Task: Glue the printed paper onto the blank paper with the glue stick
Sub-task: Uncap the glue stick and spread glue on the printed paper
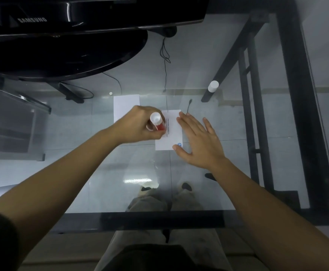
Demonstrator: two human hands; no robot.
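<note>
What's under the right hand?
The right hand, fingers straight, covers the right edge of the printed paper on the glass table. A blue logo peeks out by the thumb; the rest is hidden.

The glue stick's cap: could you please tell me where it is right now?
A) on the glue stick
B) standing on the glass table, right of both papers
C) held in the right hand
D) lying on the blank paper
B: the white cap stands alone on the glass table; the left hand grips the glue stick, the right hand lies flat.
</note>
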